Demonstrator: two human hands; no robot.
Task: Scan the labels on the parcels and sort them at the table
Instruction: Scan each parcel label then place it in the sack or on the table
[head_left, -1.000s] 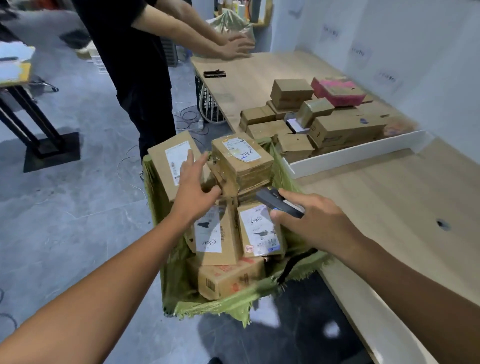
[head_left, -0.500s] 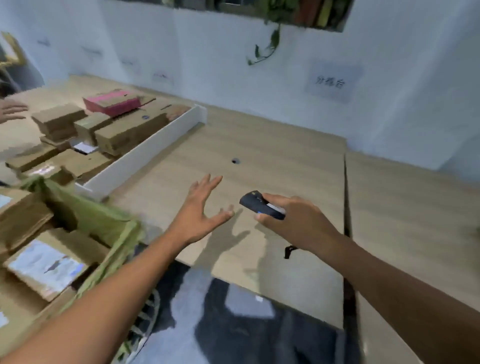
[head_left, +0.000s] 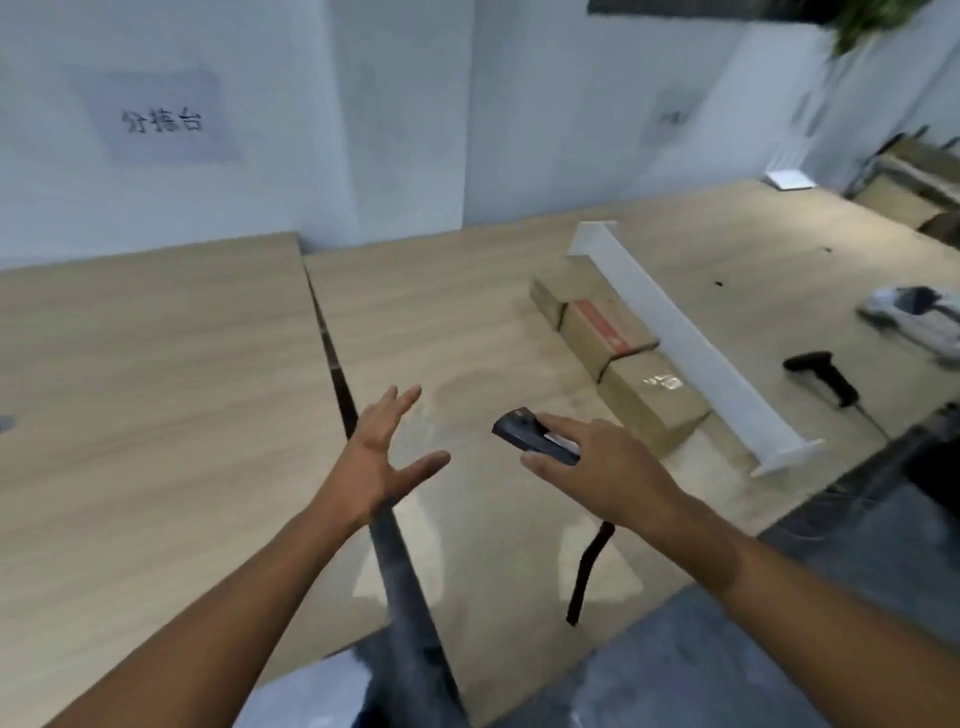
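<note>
My right hand (head_left: 597, 462) grips a small dark handheld scanner (head_left: 530, 434) above the wooden table (head_left: 467, 322); a black strap (head_left: 587, 571) hangs below it. My left hand (head_left: 384, 457) hovers over the table with fingers spread and holds nothing. Three brown cardboard parcels (head_left: 608, 332) lie in a row to the right of my hands, against a white divider strip (head_left: 691, 343). The nearest parcel (head_left: 654, 400) lies just beyond my right hand, apart from it.
A second wooden table (head_left: 156, 364) adjoins on the left, with a dark gap (head_left: 332, 353) between. Right of the divider lie a black pistol-grip scanner (head_left: 826, 374) with a cable and a white bagged item (head_left: 914, 317). The white wall carries a paper sign (head_left: 156, 119).
The view has swung right, away from the green sack of parcels and the other person. My left hand let go of the sack's parcels and is now spread over the table; the scanner stays in my right.
</note>
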